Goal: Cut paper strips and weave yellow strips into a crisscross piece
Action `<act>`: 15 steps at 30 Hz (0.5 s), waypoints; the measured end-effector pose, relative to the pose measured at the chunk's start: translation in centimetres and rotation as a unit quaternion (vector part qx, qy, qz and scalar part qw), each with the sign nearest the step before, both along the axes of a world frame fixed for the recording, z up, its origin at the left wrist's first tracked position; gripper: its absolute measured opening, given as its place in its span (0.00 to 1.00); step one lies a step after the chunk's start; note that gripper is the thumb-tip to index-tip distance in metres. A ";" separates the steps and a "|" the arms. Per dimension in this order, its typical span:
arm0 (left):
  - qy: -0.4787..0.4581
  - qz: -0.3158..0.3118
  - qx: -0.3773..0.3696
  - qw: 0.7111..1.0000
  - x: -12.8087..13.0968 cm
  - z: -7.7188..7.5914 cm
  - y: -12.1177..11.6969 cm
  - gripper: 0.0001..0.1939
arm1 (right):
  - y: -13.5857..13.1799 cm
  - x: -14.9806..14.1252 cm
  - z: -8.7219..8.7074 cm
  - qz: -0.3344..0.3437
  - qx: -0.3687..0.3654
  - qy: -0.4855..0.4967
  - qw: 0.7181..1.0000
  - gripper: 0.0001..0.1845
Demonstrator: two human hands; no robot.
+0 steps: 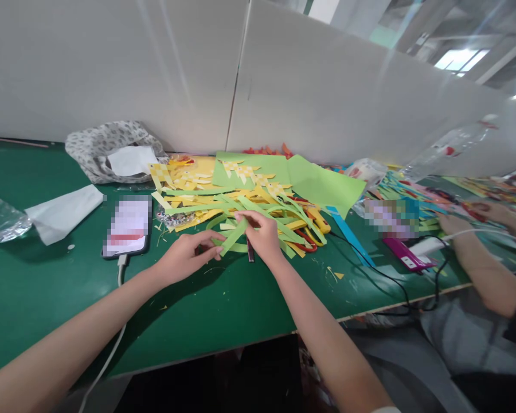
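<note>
Both hands are on one green paper strip [234,238] above the green table. My left hand [193,252] pinches its lower end between thumb and fingers. At the upper end, my right hand [261,232] has its fingers closed on the strip. Just behind lies a heap of green and yellow paper strips [223,201]. A dark slim tool [250,252] shows partly below my right hand; its kind is unclear. Yellow checkered woven paper fish [262,179] rest on green paper sheets [327,186] behind the heap.
A charging phone [128,226] lies on the left beside a white paper [66,212] and a patterned cloth bag [107,143]. Yellow-handled scissors [317,221] are right of the heap. Further right are a magenta power bank [406,255], cables and a co-worker's hands [458,229]. A partition [155,69] stands behind.
</note>
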State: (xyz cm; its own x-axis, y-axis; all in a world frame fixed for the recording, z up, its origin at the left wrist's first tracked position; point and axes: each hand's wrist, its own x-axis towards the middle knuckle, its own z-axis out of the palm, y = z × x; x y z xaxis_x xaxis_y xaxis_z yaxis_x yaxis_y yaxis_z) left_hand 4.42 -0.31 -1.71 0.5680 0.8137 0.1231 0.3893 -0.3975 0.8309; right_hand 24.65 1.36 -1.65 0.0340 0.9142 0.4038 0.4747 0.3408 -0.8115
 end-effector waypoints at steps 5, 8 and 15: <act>0.002 0.075 0.035 0.997 -0.4 0.3 0.3 0.15 | 0.2 1.6 0.4 -0.109 0.002 0.128 0.986 0.25; 0.003 0.126 0.078 0.989 -0.5 0.3 0.3 0.15 | 0.5 2.3 0.2 -0.148 -0.007 0.052 0.988 0.31; 0.033 0.090 0.182 0.979 -0.1 -0.6 0.1 0.18 | 1.1 2.6 0.4 -0.269 0.089 -0.081 0.956 0.19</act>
